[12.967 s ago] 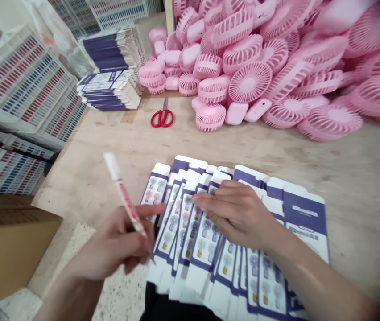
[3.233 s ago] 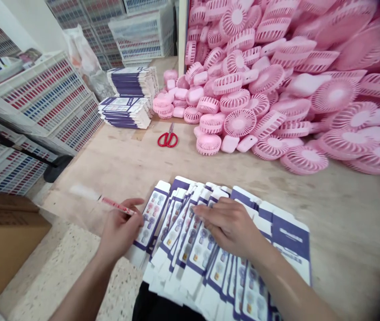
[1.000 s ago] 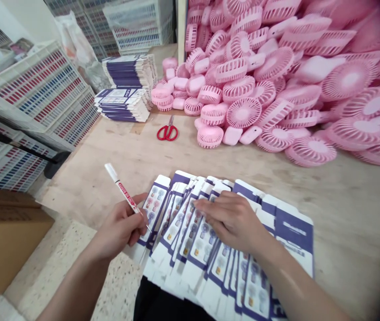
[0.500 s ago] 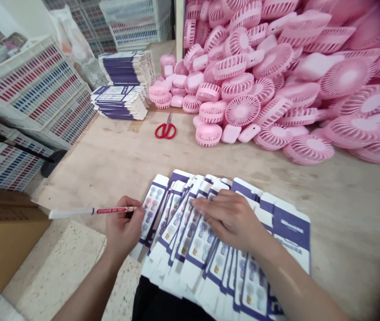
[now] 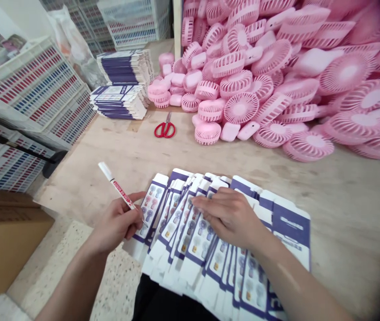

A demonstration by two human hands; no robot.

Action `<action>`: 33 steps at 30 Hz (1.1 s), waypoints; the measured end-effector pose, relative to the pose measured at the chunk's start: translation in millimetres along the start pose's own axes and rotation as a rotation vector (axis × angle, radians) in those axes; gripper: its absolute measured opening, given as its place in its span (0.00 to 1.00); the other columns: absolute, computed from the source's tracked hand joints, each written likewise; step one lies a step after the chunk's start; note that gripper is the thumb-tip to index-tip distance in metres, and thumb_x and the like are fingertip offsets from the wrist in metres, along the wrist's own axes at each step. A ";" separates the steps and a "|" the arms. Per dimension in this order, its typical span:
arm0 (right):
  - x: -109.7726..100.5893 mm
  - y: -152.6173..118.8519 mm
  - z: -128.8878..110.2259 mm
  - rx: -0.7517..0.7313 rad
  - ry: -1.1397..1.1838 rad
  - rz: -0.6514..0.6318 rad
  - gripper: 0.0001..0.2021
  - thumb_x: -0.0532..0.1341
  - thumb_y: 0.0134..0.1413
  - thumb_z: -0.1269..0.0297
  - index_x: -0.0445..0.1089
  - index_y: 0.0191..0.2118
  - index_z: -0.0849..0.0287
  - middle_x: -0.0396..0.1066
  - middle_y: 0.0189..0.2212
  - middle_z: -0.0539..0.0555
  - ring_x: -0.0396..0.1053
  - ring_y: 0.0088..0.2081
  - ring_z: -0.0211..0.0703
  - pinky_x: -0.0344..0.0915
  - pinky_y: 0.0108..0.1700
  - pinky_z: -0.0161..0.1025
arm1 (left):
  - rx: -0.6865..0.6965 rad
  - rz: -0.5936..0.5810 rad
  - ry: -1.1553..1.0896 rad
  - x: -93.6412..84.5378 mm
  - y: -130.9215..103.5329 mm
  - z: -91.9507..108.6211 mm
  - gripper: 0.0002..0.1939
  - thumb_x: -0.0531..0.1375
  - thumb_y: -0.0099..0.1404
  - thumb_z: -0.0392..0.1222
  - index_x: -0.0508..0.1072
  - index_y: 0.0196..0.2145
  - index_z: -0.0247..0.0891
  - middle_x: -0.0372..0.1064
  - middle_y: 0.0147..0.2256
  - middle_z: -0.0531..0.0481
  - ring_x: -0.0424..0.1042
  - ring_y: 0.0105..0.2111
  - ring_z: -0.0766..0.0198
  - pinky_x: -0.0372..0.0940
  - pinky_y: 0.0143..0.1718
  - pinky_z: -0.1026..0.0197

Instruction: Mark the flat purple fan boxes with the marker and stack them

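Observation:
My left hand (image 5: 114,225) is closed round a slim white marker pen (image 5: 123,194) with red lettering and a white cap on its back end. The pen's tip points down at the lower part of the leftmost flat carton (image 5: 150,201), which is printed with rows of small coloured fans. Under my right hand (image 5: 228,216) lies a fanned-out row of flattened white and purple cartons (image 5: 200,243). Its fingers rest on their printed faces, stretched toward the left, with nothing gripped that I can see. The cartons overlap at the table's front edge.
Red-handled scissors (image 5: 165,129) lie on the wooden table (image 5: 109,147). Behind them stand carton stacks (image 5: 119,96), and a large heap of pink handheld fans (image 5: 241,108) spreads along the back right. White plastic crates (image 5: 39,84) and a cardboard box (image 5: 6,240) stand at left.
The marker pen has swung from nearly level to steeply tilted, its back end now up. Its tip has moved down the leftmost carton, and my left hand has turned with it. My right hand stays put.

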State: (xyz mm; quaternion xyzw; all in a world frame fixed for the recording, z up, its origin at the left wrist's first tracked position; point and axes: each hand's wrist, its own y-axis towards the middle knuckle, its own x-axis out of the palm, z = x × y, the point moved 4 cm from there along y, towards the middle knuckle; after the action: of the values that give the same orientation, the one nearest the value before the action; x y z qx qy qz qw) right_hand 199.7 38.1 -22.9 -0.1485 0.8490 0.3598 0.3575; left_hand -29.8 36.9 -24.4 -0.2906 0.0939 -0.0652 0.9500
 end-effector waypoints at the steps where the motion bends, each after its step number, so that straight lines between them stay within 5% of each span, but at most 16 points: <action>1: 0.2 0.1 0.2 0.002 -0.003 -0.004 0.11 0.52 0.52 0.77 0.69 0.38 0.62 0.70 0.22 0.48 0.61 0.21 0.33 0.50 0.27 0.35 | -0.015 -0.047 -0.029 0.4 -2.3 3.9 0.27 0.56 0.50 0.35 0.63 0.50 0.30 0.61 0.16 0.58 0.51 0.11 0.75 0.42 0.12 0.70; 8: -0.9 1.4 -0.8 -0.004 -0.004 0.006 0.12 0.52 0.50 0.77 0.68 0.38 0.62 0.69 0.20 0.47 0.61 0.20 0.32 0.50 0.27 0.34 | -0.047 -0.149 -0.109 18.1 -7.4 -0.4 0.23 0.57 0.47 0.37 0.68 0.44 0.31 0.61 0.15 0.57 0.52 0.10 0.75 0.41 0.12 0.69; 14: -0.9 0.3 -0.4 -0.016 -0.006 0.019 0.12 0.51 0.50 0.77 0.68 0.37 0.62 0.67 0.19 0.46 0.60 0.20 0.32 0.50 0.26 0.34 | 0.281 0.523 0.183 3.9 -1.1 -11.8 0.02 0.57 0.51 0.36 0.65 0.25 0.36 0.56 0.14 0.59 0.54 0.14 0.73 0.47 0.15 0.69; 21: -0.5 0.6 0.5 -0.012 -0.012 0.015 0.12 0.51 0.50 0.77 0.69 0.37 0.61 0.67 0.19 0.46 0.60 0.20 0.32 0.50 0.26 0.34 | 0.363 0.506 0.422 10.8 -2.8 -14.5 0.01 0.57 0.52 0.37 0.67 0.25 0.37 0.57 0.15 0.57 0.56 0.16 0.70 0.50 0.17 0.67; 24: -0.5 0.7 0.3 -0.010 -0.014 0.012 0.11 0.51 0.51 0.77 0.69 0.37 0.61 0.68 0.20 0.47 0.61 0.20 0.32 0.50 0.26 0.34 | 0.315 0.546 0.326 3.4 -3.2 -11.4 0.02 0.57 0.52 0.37 0.66 0.25 0.37 0.58 0.15 0.58 0.57 0.16 0.70 0.51 0.17 0.67; 26: -0.3 0.6 0.4 -0.010 -0.013 0.009 0.11 0.51 0.51 0.76 0.69 0.37 0.61 0.68 0.20 0.47 0.60 0.20 0.32 0.50 0.26 0.34 | 0.211 0.474 0.205 -3.4 -0.1 -9.2 0.05 0.56 0.52 0.36 0.67 0.30 0.36 0.59 0.15 0.58 0.56 0.14 0.71 0.51 0.16 0.68; 30: 0.2 0.4 1.1 -0.004 -0.015 0.002 0.11 0.51 0.51 0.77 0.68 0.38 0.62 0.67 0.20 0.47 0.60 0.20 0.32 0.49 0.26 0.35 | -0.012 0.003 0.040 -2.7 2.4 -0.1 0.24 0.56 0.51 0.35 0.65 0.48 0.31 0.62 0.16 0.58 0.52 0.12 0.74 0.45 0.13 0.70; 33: -0.2 0.6 0.8 -0.009 -0.009 0.002 0.12 0.52 0.51 0.77 0.68 0.38 0.62 0.68 0.20 0.47 0.60 0.20 0.32 0.50 0.26 0.35 | -0.045 -0.087 -0.049 -0.5 -3.8 7.7 0.30 0.57 0.48 0.35 0.62 0.51 0.29 0.61 0.15 0.58 0.51 0.11 0.74 0.41 0.11 0.70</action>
State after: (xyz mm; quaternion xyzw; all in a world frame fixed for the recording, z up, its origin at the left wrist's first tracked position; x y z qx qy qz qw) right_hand 199.9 39.1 -22.9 -0.1476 0.8459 0.3647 0.3601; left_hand -28.8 38.0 -15.8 -0.3174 0.0594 -0.0974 0.9414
